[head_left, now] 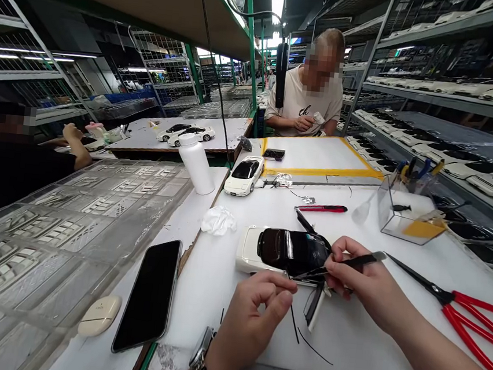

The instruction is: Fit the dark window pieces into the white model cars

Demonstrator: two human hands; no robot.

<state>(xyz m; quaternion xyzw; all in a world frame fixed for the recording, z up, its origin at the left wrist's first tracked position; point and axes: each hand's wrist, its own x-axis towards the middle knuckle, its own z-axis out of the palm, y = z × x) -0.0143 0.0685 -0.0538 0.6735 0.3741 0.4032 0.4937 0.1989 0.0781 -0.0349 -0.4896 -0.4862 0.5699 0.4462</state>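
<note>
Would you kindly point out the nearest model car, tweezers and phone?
nearest model car (286, 250), head view, its dark roof.
tweezers (368, 258), head view, metal shaft.
phone (151, 295), head view, black screen.

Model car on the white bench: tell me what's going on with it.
The person wearing the camera works on a white model car with a dark roof, lying on the white table. Their right hand holds tweezers against the car, while the left hand pinches what looks like a thin black strip. A red-handled tool lies to the right, a phone to the left. Across the table, another person handles a small white part.
</note>
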